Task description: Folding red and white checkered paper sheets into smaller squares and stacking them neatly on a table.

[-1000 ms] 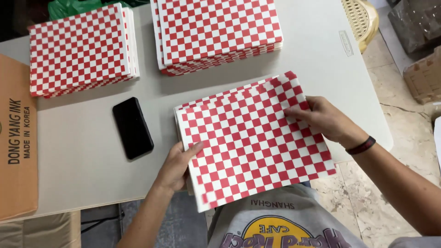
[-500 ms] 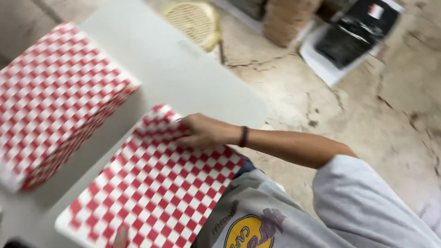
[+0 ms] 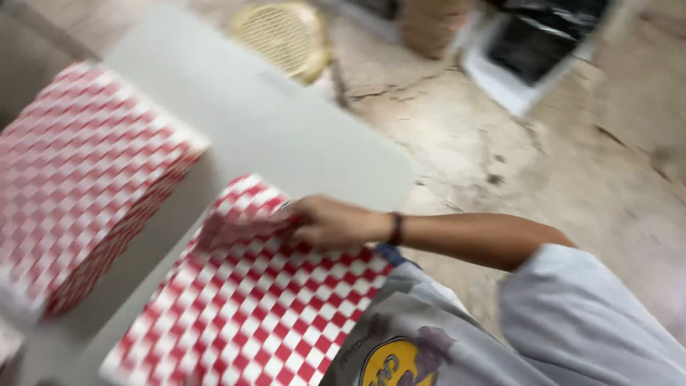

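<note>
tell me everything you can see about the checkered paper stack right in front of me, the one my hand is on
The near paper stack is a pile of thin sheets printed in red and white checks, roughly square and lying flat on the pale grey table, its near edge over the table's edge by the person's shirt. The right hand rests on its far corner, where the top sheet looks slightly lifted or creased, though motion blur hides detail. A second, taller checkered stack lies apart to its left.

The right hand [image 3: 332, 223] rests on the red-checked paper sheet [image 3: 250, 314] lying on the white table [image 3: 271, 136].
</note>
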